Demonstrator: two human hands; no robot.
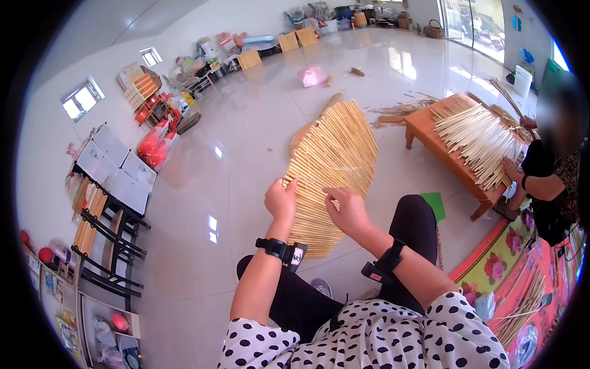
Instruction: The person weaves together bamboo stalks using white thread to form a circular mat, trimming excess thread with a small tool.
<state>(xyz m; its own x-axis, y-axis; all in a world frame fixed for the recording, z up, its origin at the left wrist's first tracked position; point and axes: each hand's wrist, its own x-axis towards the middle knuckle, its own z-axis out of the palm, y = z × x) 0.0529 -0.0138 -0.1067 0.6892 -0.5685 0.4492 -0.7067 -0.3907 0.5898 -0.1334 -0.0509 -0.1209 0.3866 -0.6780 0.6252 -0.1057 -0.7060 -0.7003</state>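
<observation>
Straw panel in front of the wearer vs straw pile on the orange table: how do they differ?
Outline: the straw panel has a rounded, fairly even edge; the straw pile has ragged, uneven ends.
Colour: the panel looks golden; the pile looks paler, more cream.
Support: the panel is in the wearer's left grip; the pile lies on the orange table.
Shared: both show thin stalks side by side.

From my end I count 1 left hand (281, 200), 1 right hand (348, 210), 2 black wrist straps (274, 247) on them, 1 stalk panel (338, 147), 1 co-worker (562, 175), 1 orange table (421, 126), 1 white bucket (523, 82), 1 wicker basket (434, 31), 3 far-wall tan boards (287, 42), 2 small left-wall windows (82, 99).
</observation>
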